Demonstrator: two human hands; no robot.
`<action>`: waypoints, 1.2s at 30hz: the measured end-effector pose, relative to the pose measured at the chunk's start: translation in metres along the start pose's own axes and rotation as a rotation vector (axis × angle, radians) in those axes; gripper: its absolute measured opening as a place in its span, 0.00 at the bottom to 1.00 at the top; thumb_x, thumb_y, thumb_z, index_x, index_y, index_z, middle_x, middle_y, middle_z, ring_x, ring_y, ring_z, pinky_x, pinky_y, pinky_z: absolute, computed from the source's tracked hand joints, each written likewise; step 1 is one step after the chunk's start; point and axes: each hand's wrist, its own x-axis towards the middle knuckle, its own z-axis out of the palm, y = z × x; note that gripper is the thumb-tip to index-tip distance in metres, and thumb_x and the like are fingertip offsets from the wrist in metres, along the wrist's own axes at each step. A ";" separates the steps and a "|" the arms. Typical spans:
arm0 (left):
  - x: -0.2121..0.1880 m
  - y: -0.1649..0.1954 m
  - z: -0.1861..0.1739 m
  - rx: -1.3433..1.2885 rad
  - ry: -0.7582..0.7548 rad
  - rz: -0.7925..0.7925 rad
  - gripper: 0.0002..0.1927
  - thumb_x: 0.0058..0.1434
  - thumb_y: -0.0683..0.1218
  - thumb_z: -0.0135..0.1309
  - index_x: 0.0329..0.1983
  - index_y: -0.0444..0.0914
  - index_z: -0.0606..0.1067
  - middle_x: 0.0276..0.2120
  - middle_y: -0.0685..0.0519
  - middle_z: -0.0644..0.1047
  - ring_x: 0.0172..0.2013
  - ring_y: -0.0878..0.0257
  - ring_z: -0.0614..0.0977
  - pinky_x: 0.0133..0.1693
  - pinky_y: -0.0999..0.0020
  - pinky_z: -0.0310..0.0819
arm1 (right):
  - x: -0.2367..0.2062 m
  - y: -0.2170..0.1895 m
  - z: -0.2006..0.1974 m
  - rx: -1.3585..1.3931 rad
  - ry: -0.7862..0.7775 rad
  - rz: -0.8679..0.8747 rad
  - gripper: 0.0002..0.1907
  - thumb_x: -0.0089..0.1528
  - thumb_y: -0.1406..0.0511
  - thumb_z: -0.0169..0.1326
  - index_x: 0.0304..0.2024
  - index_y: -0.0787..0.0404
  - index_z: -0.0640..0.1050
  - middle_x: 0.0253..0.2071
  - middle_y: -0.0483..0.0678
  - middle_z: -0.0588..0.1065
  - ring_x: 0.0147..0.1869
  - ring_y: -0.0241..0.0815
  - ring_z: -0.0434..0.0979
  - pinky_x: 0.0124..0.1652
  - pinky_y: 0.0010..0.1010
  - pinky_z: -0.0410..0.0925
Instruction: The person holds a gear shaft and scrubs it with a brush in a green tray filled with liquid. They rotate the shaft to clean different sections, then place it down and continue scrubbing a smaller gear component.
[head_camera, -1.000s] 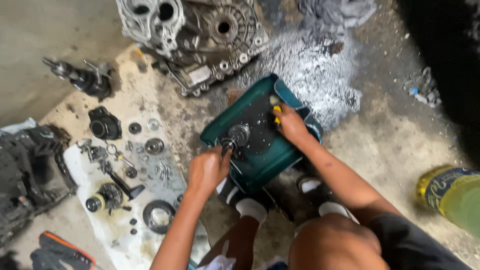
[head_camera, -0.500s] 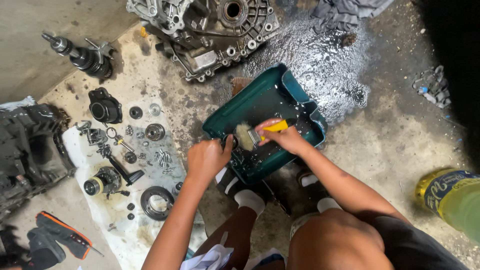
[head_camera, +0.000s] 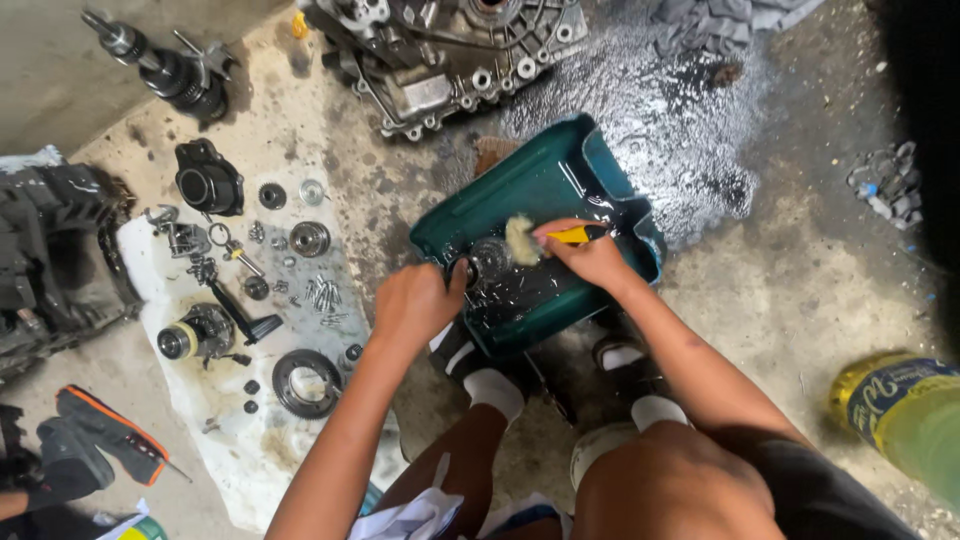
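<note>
Our left hand (head_camera: 418, 303) grips round metal part (head_camera: 487, 262) in teal tub (head_camera: 545, 185) | our right hand (head_camera: 590, 255) closed on yellow-handled brush (head_camera: 545, 238), bristles touching part

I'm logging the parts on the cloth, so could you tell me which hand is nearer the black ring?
Left. The left hand is just up and right of the black ring; the right hand is farther right, over the green tray.
</note>
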 end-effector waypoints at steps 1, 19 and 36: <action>-0.001 0.000 -0.001 -0.007 -0.004 -0.009 0.33 0.66 0.61 0.50 0.15 0.32 0.76 0.18 0.34 0.76 0.23 0.35 0.80 0.30 0.43 0.75 | 0.002 -0.001 -0.001 -0.158 0.010 -0.102 0.08 0.65 0.73 0.59 0.46 0.71 0.83 0.45 0.52 0.82 0.46 0.43 0.82 0.47 0.35 0.76; -0.014 -0.024 -0.020 -0.234 -0.008 0.259 0.14 0.63 0.48 0.56 0.45 0.33 0.72 0.33 0.34 0.80 0.34 0.35 0.81 0.36 0.44 0.74 | 0.011 0.021 -0.015 -0.213 0.139 0.025 0.07 0.64 0.71 0.61 0.45 0.63 0.83 0.44 0.51 0.83 0.46 0.42 0.83 0.46 0.32 0.75; -0.021 -0.008 -0.010 -0.100 -0.070 0.195 0.16 0.67 0.52 0.53 0.41 0.33 0.75 0.17 0.36 0.76 0.22 0.37 0.80 0.25 0.44 0.73 | -0.060 0.035 0.026 -0.981 -0.473 -0.029 0.27 0.45 0.73 0.65 0.49 0.59 0.81 0.61 0.59 0.72 0.62 0.62 0.70 0.49 0.47 0.72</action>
